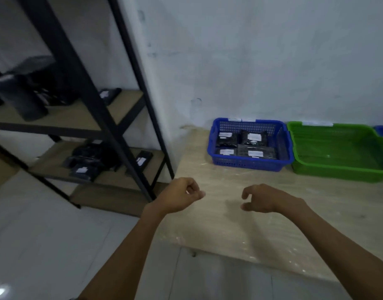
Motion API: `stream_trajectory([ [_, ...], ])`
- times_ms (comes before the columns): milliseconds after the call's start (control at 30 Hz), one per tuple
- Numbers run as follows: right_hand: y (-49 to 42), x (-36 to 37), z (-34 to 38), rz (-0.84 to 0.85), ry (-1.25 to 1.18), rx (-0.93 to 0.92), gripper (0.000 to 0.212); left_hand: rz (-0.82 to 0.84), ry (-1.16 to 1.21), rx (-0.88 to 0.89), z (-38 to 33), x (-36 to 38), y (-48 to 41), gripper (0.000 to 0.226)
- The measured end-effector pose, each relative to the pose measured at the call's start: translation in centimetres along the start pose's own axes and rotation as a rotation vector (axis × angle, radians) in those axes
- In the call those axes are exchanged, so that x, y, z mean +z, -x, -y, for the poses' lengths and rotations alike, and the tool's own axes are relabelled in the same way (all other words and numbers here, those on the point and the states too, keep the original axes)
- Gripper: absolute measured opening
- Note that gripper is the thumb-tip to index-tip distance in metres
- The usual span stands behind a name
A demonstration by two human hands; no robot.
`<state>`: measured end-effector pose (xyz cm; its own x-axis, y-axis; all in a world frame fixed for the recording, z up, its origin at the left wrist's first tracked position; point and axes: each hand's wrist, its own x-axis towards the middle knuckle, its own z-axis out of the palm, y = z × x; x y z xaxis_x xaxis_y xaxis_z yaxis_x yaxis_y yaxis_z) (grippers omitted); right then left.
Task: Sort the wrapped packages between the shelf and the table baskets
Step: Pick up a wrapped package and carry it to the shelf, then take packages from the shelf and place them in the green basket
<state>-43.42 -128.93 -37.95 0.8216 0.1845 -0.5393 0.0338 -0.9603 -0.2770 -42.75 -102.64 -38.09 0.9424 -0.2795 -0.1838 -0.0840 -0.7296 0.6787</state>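
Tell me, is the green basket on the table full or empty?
Empty: the green basket shows only bare floor inside, unlike the blue basket beside it, which holds black packages.

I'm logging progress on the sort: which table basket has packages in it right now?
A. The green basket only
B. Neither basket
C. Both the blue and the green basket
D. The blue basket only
D: dark labelled packages lie in the blue basket, while none shows in the green basket beside it.
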Motion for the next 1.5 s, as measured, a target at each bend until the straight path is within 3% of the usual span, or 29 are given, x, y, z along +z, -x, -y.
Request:
stream_trajectory([
  [200, 2.5, 1.8, 8.3, -0.005, 0.026, -0.087, 0.048, -0.035, 0.016, -0.107, 4.3, -4.7, 7.7, 0.026],
  [600, 8.2, 9.9, 28.6, -0.076, 0.076, -0.221, 0.043, -0.150, -0.064, -0.125, 15.9, -15.3, 26.6, 0.020],
  [800, 10.2, 13.0, 37.1, -0.015, 0.126, -0.306, 0.043, -0.206, -0.027, -0.094, 19.2, -19.3, 32.3, 0.017],
  [1100, 6.6, 10.0, 46.4, -0.058, 0.127, -0.453, 0.046, -0.272, -0.010, -0.111, 24.8, -24.7, 31.9, 0.017],
  [1500, -10.1, 3.9, 56.7, -0.028, 0.189, -0.536, 0.045, -0.347, 0.043, -0.186, 34.5, -36.1, 20.2, 0.010],
])
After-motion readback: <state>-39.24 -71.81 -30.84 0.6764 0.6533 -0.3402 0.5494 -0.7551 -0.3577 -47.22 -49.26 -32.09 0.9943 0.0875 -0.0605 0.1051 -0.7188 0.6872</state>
